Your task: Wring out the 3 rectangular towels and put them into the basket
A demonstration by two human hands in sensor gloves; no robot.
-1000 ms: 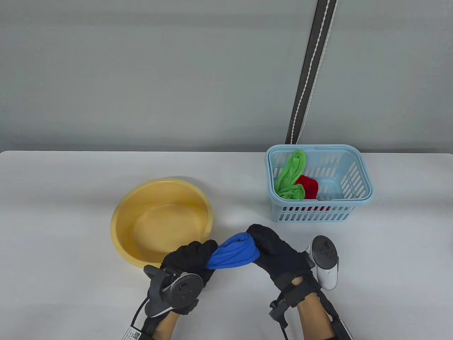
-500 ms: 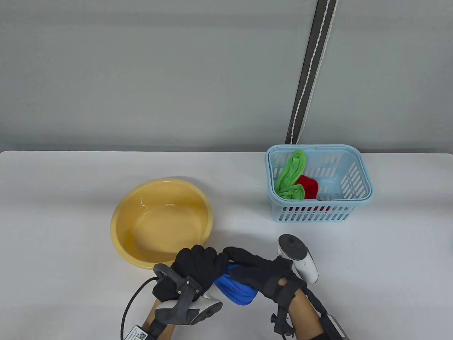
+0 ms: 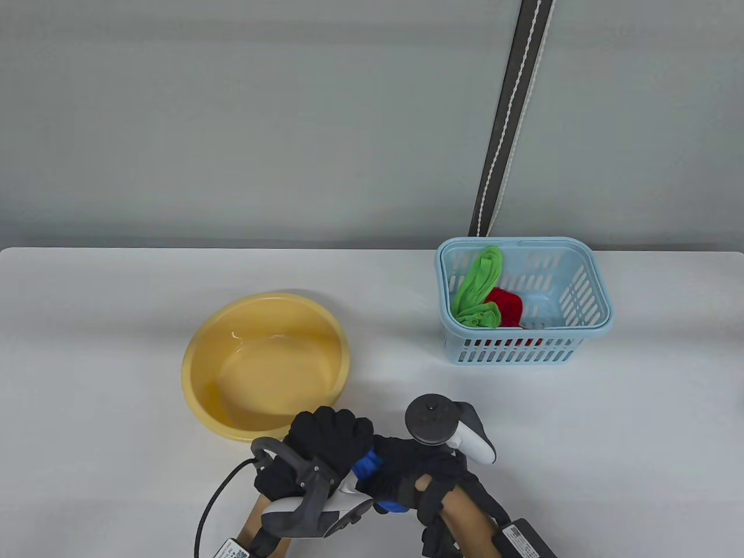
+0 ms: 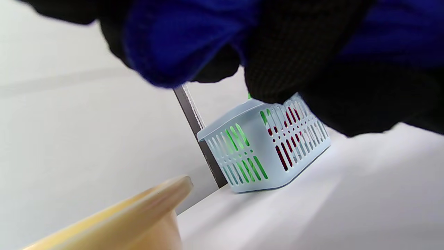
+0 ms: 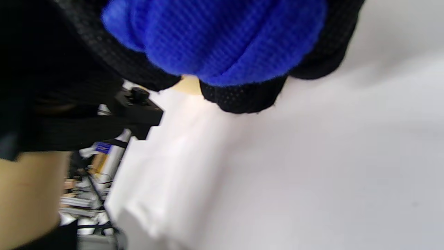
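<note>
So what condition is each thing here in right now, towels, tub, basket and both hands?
Blue towel: bunched, gripped by both hands.
Left hand: curled round the blue towel.
Right hand: curled round it too.
Green towel: in the basket.
Red towel: in the basket.
Basket: upright on the table.
Yellow basin: upright, holding water.

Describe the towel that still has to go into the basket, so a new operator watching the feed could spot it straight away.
Start at the yellow basin on the white table, then drop to the near edge just right of it, where the left hand and right hand meet. Bunched between them is the blue towel, mostly hidden by the gloves. The green towel and red towel already lie in the basket.
</note>
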